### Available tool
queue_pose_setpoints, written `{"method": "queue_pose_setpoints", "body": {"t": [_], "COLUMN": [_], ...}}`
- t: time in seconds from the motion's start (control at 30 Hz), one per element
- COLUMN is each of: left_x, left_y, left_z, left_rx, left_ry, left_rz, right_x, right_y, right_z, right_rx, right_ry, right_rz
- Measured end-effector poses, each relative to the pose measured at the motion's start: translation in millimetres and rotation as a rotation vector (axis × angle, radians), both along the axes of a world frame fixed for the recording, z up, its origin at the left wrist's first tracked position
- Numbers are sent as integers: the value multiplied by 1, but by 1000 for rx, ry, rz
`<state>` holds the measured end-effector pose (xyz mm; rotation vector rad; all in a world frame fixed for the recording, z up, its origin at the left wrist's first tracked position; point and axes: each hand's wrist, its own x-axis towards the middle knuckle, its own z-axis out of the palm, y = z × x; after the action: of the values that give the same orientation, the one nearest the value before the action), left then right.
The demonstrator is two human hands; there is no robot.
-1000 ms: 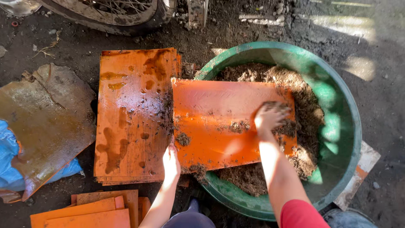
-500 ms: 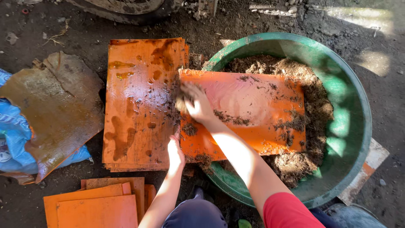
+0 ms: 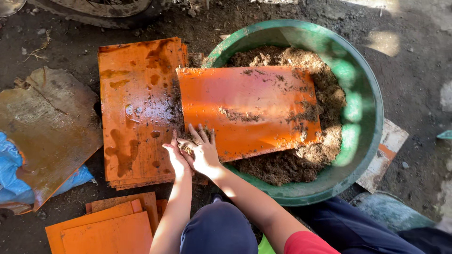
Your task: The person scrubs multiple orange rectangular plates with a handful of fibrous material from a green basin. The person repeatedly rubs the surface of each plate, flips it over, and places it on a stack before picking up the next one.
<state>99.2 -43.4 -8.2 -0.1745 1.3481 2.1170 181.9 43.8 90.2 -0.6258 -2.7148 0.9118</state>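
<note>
We see two hands, both at the near-left corner of one orange sheet point(image 3: 247, 110) that lies tilted across the rim of one green tub point(image 3: 365, 117). Left hand point(image 3: 175, 159) sits at the sheet's 7 o'clock edge, fingers flat and together, touching the corner; we can't tell if it grips. Right hand point(image 3: 203, 151) is just beside it, fingers spread wide open, palm down on the soil-caked corner, holding nothing closed. The two hands touch each other

Near us, at 7 o'clock from the hands: one small pile of orange sheets point(image 3: 106, 228), at least three edges showing. At 10 o'clock: one taller stack of wet orange sheets point(image 3: 136, 108); layer count not readable. The tilted sheet overlaps its right edge

Tub holds brown soil mix point(image 3: 287, 162), visible around the sheet, crumbs on top of it

Far left at 9 o'clock: one rusty brown sheet point(image 3: 47, 127) over one blue bag point(image 3: 9, 169). At 12 o'clock, far edge: one tyre point(image 3: 94, 9)
</note>
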Motion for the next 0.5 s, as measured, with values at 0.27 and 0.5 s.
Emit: {"method": "queue_pose_setpoints", "body": {"t": [0.27,0.5], "left_x": [-1,6], "left_y": [2,2], "left_z": [5,-2], "left_rx": [-265,-345], "left_ry": [137,338], "left_rz": [-22,-45], "right_x": [53,168], "right_y": [8,140], "right_z": [-59,-97], "right_rx": [196,-1215], "right_ry": [-75,621], "right_rz": [64,-911]}}
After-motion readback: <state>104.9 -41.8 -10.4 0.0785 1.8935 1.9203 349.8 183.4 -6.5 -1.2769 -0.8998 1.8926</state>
